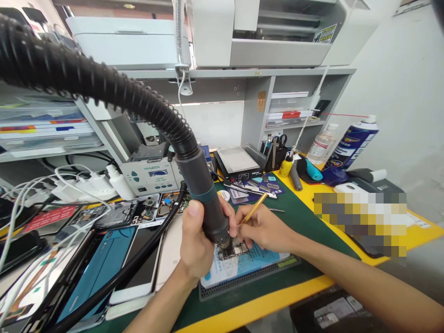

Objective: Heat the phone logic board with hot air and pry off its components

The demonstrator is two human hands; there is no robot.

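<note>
Two bare hands work over a circuit board [239,249] near the front edge of a green mat [308,236]. The left hand [197,240] is wrapped around a dark handpiece [203,185], thumb on the near side; the handpiece tilts downward, its nozzle [224,241] directed at the board. From its upper end a ribbed hose [104,88] runs to the upper left. The right hand [265,226] pinches a gold tool [255,208] between thumb and fingers, just beside the nozzle; the tool's lower end is hidden by the fingers. Beneath the board lies a blue-and-white sheet [256,263], itself upon a perforated pad [239,283]. Left of the mat, phones lie side by side, among them a blue phone [100,268] and a white phone [138,261]. Behind stand a control unit [151,178] and a flat-topped device [239,159]; at right, a yellow bottle [286,167] and a spray can [354,141].
</note>
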